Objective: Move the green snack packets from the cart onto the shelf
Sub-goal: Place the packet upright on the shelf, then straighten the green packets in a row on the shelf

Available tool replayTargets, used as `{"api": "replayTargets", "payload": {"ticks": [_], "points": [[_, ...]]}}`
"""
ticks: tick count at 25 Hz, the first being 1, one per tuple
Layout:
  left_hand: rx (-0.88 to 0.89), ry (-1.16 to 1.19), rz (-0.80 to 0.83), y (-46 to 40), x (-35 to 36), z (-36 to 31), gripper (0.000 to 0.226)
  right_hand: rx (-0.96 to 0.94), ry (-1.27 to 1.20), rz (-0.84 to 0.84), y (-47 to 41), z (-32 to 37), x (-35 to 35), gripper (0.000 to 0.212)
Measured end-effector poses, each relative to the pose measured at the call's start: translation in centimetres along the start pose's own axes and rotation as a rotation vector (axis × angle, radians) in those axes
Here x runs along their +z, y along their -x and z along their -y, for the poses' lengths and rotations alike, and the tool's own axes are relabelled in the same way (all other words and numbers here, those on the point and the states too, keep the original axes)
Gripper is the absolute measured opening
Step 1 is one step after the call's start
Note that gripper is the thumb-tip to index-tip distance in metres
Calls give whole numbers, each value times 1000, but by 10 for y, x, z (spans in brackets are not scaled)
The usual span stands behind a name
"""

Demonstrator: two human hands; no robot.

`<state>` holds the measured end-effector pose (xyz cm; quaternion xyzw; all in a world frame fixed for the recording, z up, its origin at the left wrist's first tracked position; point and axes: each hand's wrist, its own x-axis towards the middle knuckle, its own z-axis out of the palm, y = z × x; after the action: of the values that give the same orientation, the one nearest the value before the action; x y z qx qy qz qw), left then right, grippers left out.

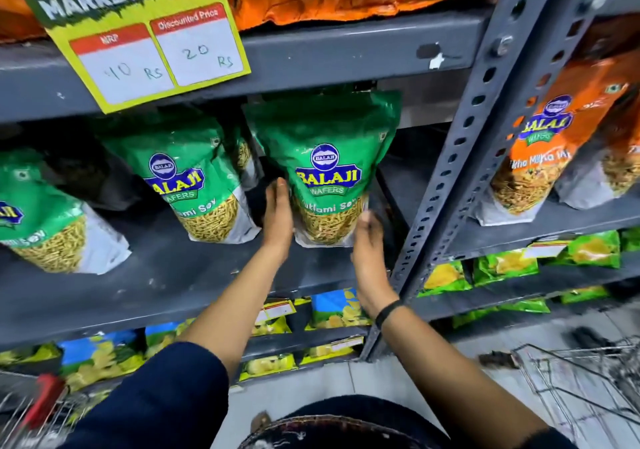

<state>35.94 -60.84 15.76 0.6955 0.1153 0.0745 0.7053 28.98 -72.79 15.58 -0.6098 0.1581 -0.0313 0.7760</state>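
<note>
We hold a green packet printed "BALAJI WAFERS" upright on the grey shelf, left hand flat against its left edge and right hand cupping its lower right corner. Two like packets of yellow sev stand to its left. Above, a "SUPER MARKET" tag reads "MRP 40 RS", "Discounted Price 20 RS".
</note>
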Motion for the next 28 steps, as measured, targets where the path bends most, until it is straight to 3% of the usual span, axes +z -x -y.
{"api": "replayTargets", "payload": {"ticks": [2,6,14,17,18,20,21,23,25,27,28], "points": [[11,-14,91,1,8,0,54,30,3,57,-6,-3,2,42],[-47,5,124,7,11,8,75,10,52,92,-25,7,-2,47],[-4,22,186,2,-2,11,56,-112,13,106,-9,-11,2,45],[34,39,201,8,-2,8,40,-126,15,16,-7,-18,6,47],[55,12,131,14,-3,9,40,-124,31,-81,-4,-21,6,43],[188,-79,-157,29,-17,18,40,-123,54,-252,8,-33,11,16],[252,-130,-326,39,-30,26,42,-114,79,-235,15,-41,15,7],[261,-218,-652,45,-64,41,42,-35,129,-5,31,-50,31,15],[208,-257,-852,31,-101,45,47,62,199,242,37,-51,55,3],[146,-238,-864,1,-135,41,60,37,323,368,25,-46,83,35],[82,-177,-755,-12,-146,36,66,2,372,400,19,-41,95,55]]}}
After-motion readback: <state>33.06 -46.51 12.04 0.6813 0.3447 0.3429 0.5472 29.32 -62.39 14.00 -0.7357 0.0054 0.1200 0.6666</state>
